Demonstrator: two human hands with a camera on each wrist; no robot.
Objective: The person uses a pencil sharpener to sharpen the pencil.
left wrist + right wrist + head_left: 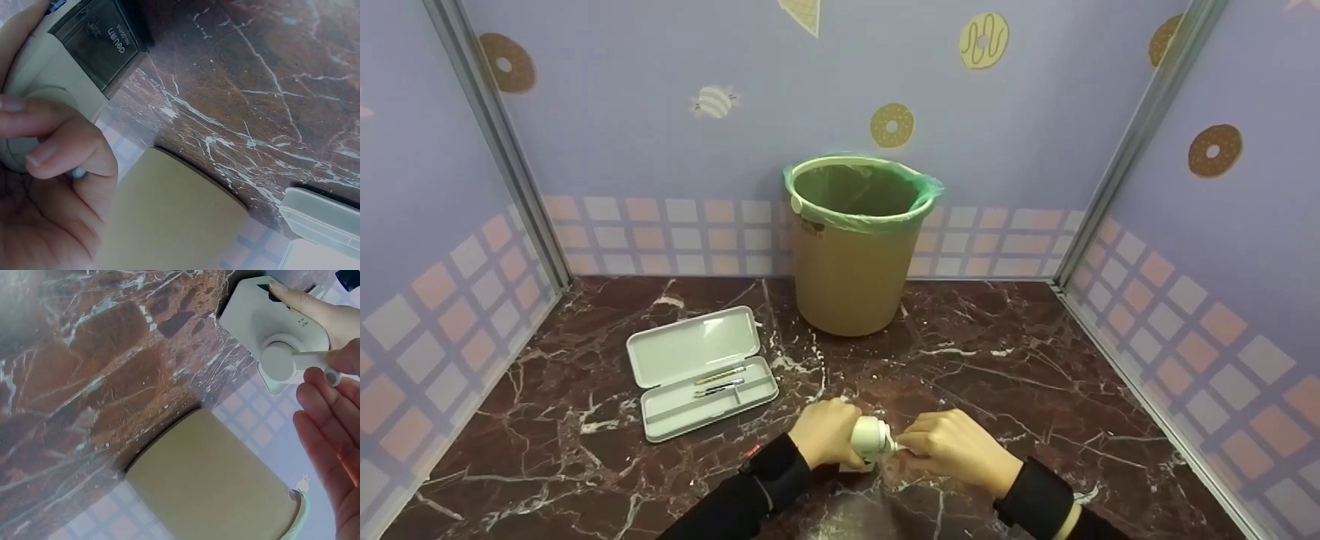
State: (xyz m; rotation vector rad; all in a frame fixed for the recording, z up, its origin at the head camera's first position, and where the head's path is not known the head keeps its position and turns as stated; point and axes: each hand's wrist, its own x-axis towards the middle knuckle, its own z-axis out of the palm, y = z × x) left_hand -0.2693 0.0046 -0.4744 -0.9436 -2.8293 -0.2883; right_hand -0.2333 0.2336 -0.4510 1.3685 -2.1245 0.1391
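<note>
A white hand-crank pencil sharpener [868,439] is near the front middle of the table. My left hand [825,431] grips its body from the left side. The sharpener's dark see-through shavings drawer [104,48] shows in the left wrist view. With thumb and fingers, my right hand [952,450] pinches the end of the crank handle [309,360], on the sharpener's right. In the right wrist view the crank juts out from its round hub [278,363] toward my right fingers. Whether a pencil sits in the sharpener cannot be seen.
An open white pencil case [694,337] lies to the left, with a few thin pencils or brushes [720,379] inside. A tan waste bin [851,277] with a green liner stands at the back. Patterned walls [645,150] enclose the marbled table [1005,360].
</note>
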